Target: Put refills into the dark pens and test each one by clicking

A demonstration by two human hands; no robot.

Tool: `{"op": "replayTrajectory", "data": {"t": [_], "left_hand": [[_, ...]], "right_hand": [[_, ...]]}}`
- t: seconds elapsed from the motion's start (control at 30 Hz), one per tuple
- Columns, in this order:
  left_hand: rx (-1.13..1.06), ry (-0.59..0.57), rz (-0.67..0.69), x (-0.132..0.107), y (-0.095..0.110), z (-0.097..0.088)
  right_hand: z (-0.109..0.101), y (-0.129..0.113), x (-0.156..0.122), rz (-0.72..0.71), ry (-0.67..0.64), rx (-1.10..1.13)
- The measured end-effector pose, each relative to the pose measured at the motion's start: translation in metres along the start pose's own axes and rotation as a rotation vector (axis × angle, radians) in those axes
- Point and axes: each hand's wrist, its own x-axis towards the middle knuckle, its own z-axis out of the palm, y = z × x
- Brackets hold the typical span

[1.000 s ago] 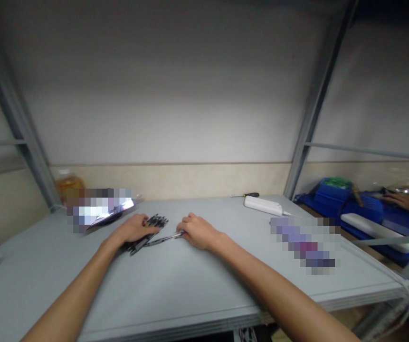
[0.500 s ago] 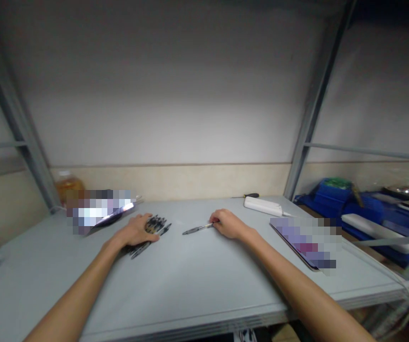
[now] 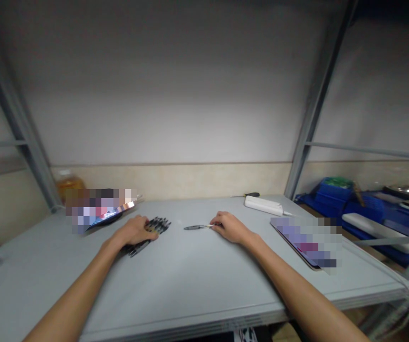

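My left hand [image 3: 138, 230] is closed round a bundle of dark pens [image 3: 159, 224] low over the grey table [image 3: 175, 285]. Their ends stick out on both sides of the fingers, and the palm hides their middles. To the right, my right hand [image 3: 227, 225] pinches one end of a single pen [image 3: 197, 227] between thumb and fingers. That pen has a dark grip and a clear barrel, and its free end points left toward the bundle, with a gap between the two. Whether it touches the table I cannot tell.
At the back left a blurred-out screen [image 3: 108, 216] leans near a bottle of amber liquid [image 3: 69, 184]. A white power strip [image 3: 263, 205] and a screwdriver [image 3: 250, 194] lie at the back right. Nearer on the right is a tablet-like device [image 3: 297, 244]. Metal posts [image 3: 302, 142] flank the table.
The pen in my right hand has swung a little, now lying nearly level across the view. The pens in my left hand sit closer together. The picture on the left screen differs.
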Motion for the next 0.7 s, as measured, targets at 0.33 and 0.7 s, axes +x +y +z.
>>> {"op": "replayTrajectory", "data": {"t": [0.33,0.7], "left_hand": [[0.042,0.014,-0.027,0.0009,0.0,0.0006],[-0.057,0.0,0.016,0.0046,-0.0059,0.0043]], "right_hand": [[0.001,-0.0027,-0.0022,0.009,-0.006,-0.027],[-0.0009,0.0038,-0.0052,0.088,0.01,-0.079]]}}
